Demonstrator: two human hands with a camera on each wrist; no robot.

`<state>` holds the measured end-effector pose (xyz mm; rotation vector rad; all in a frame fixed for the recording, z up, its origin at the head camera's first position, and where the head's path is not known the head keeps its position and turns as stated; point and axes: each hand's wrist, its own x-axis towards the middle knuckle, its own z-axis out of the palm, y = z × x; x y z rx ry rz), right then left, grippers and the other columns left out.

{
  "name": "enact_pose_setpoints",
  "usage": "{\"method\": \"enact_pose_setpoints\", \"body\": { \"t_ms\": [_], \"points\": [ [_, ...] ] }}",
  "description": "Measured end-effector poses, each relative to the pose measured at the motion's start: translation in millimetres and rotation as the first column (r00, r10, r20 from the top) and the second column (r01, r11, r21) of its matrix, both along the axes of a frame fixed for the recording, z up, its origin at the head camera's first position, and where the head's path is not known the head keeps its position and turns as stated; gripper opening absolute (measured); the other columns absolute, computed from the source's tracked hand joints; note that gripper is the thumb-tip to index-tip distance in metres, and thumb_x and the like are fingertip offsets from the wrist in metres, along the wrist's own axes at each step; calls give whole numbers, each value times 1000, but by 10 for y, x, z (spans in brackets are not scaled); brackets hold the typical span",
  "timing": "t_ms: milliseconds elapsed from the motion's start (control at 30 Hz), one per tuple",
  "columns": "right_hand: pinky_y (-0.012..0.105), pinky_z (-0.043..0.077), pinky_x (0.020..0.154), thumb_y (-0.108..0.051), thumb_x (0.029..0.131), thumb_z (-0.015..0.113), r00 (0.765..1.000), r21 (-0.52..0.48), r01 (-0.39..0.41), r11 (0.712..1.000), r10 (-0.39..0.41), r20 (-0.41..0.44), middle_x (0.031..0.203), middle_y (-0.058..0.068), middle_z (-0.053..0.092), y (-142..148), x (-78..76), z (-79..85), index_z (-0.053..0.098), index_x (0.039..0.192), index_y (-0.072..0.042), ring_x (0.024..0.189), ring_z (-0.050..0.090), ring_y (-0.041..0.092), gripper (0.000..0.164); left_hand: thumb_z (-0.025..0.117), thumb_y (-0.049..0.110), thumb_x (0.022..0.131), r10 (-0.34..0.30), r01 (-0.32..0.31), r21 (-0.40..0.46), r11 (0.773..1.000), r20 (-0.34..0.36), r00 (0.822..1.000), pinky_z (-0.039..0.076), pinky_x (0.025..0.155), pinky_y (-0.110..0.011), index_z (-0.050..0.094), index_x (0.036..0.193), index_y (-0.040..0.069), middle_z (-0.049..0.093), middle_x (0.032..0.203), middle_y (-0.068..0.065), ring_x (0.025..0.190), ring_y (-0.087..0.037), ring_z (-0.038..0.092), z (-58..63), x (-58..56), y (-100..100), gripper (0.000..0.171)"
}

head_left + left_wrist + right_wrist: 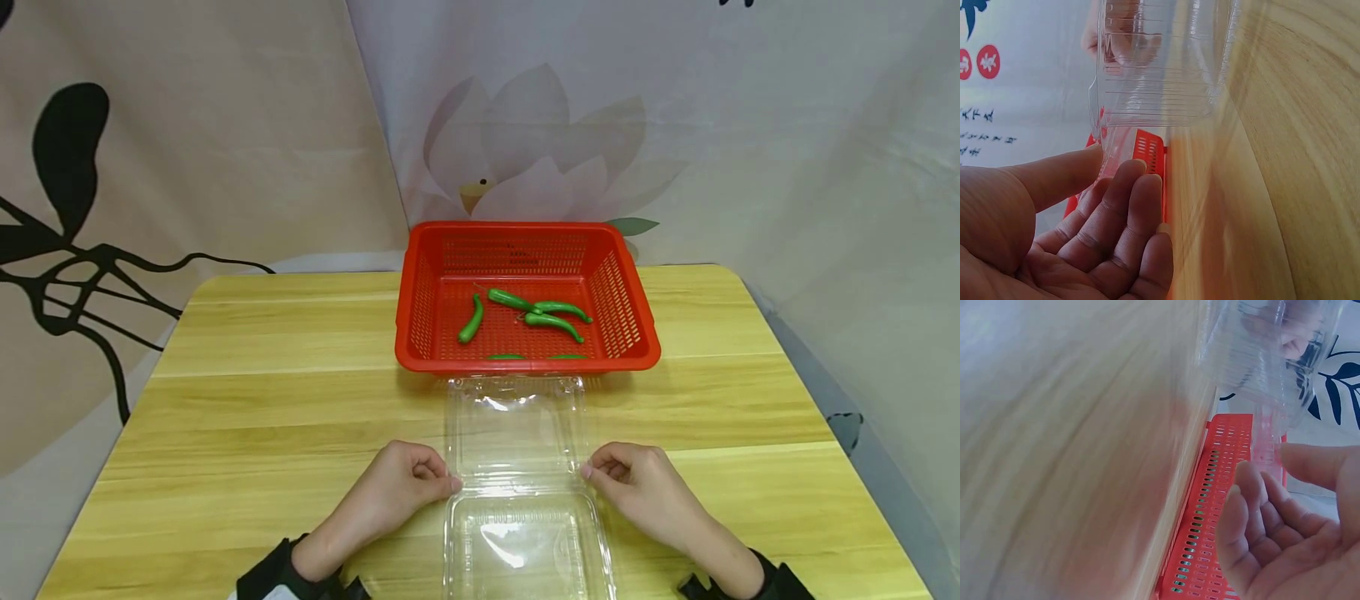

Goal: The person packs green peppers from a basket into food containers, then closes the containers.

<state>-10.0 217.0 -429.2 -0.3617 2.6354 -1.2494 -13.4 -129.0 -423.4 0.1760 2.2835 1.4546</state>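
Note:
A clear plastic clamshell container (525,533) lies opened out at the front middle of the table, its base nearer me and its lid (517,437) toward the basket. At the left edge, near the hinge, my left hand (401,487) pinches the rim between thumb and fingers. Across from it, my right hand (641,492) pinches the right edge at about the same height. In the left wrist view, the thumb and the forefinger meet the thin rim of the container (1154,100). The right wrist view gives a similar grip on the container (1260,369). No contents show inside it.
Just beyond the lid stands a red perforated plastic basket (528,367) with several green chili peppers (551,323) in it. All this is on a light wooden table (300,400). Printed fabric (750,150) hangs behind the table.

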Motion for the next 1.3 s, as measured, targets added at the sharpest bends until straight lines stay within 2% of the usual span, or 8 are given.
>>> {"method": "enact_pose_setpoints", "body": {
  "t_ms": [433, 733, 1000, 1133, 1300],
  "points": [
    [25, 55, 62, -21, 97, 78, 999, -14, -20, 1000, 19, -49, 78, -11, 66, -10, 26, -9, 74, 89, -16, 68, 60, 4, 10, 85, 23, 89, 2, -2, 1, 1000, 0, 1000, 39, 56, -23, 76, 78, 12, 69, 67, -1, 61, -7, 52, 28, 47, -20, 18],
    [25, 55, 61, -18, 95, 80, 998, -24, -21, 999, 19, -52, 77, -11, 66, -31, 36, 7, 73, 88, -16, 68, 60, 4, 10, 85, 21, 89, 13, -13, 3, 1000, 13, 1000, 40, 58, -23, 75, 78, 11, 68, 67, -2, 62, -7, 52, 35, 69, -26, 17],
    [24, 55, 60, -15, 94, 80, 996, -14, -12, 1000, 11, -90, 76, -13, 65, -67, -2, -18, 72, 88, -15, 67, 59, 3, 10, 83, 19, 92, 55, -60, 79, 995, 64, 996, 35, 58, -24, 71, 81, 7, 68, 65, -9, 60, -13, 54, 9, 83, -36, 20],
    [24, 55, 60, -10, 92, 81, 992, -17, 4, 1000, -6, -124, 76, -13, 65, -94, -36, -41, 71, 87, -16, 66, 60, 2, 13, 82, 17, 93, 67, -77, 108, 991, 92, 994, 38, 61, -25, 72, 83, 5, 67, 64, -12, 61, -19, 60, -11, 73, -37, 18],
    [23, 54, 60, -10, 92, 81, 989, -41, 18, 999, -23, -146, 77, -12, 66, -119, -59, -54, 72, 89, -13, 67, 59, 2, 11, 80, 15, 93, 72, -88, 128, 988, 121, 990, 40, 63, -24, 74, 87, 3, 65, 61, -11, 59, -20, 62, -47, 54, -43, 15]
  ]
}}
